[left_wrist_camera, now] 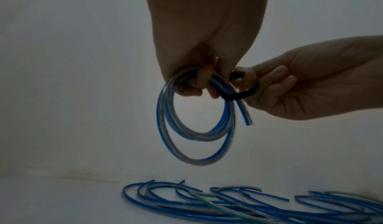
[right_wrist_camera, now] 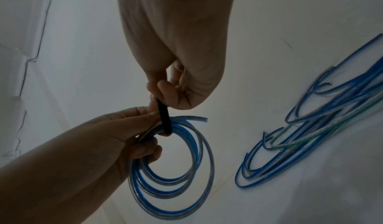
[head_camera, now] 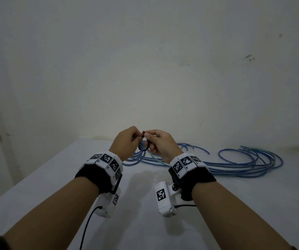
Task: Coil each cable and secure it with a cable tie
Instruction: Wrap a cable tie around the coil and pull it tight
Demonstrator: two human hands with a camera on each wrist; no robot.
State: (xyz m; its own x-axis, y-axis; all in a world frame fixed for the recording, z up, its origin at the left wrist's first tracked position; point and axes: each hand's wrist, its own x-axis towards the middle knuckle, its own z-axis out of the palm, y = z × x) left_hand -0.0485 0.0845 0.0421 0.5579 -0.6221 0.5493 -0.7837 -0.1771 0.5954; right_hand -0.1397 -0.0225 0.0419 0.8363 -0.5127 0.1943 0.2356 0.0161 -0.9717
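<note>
Both hands are up off the surface [head_camera: 145, 222], meeting in mid-air; the left hand [left_wrist_camera: 207, 35] has its fingers [left_wrist_camera: 204, 78] curled through the top of the coiled cable [left_wrist_camera: 194, 129], a blue and clear cable wound into several loops that hang below those fingers, its cut end poking out just beside them; the right hand [right_wrist_camera: 176, 47] pinches the black cable tie [right_wrist_camera: 163, 117] between thumb and forefinger, the other fingers folded in and holding nothing else that shows; the tie loops around the bundled strands right where the left fingers clamp them, so tie, coil and both sets of fingertips are all touching at one spot. This reads as the securing step on this cable: coiling done, tie wrapped round but, I judge, not yet drawn tight; whether the tail is already through the head is hard to say, the light is dim and the fingers cover the join. The next move calls for the left fingers to keep the loops pressed together while the right feeds or pulls the tie snug, close against the strands, without letting a loop spring free. Below and beyond the fingers, the loose cables [head_camera: 235, 165] lie on the surface uncoiled, a greenish one among the blue; plenty left to do.
</note>
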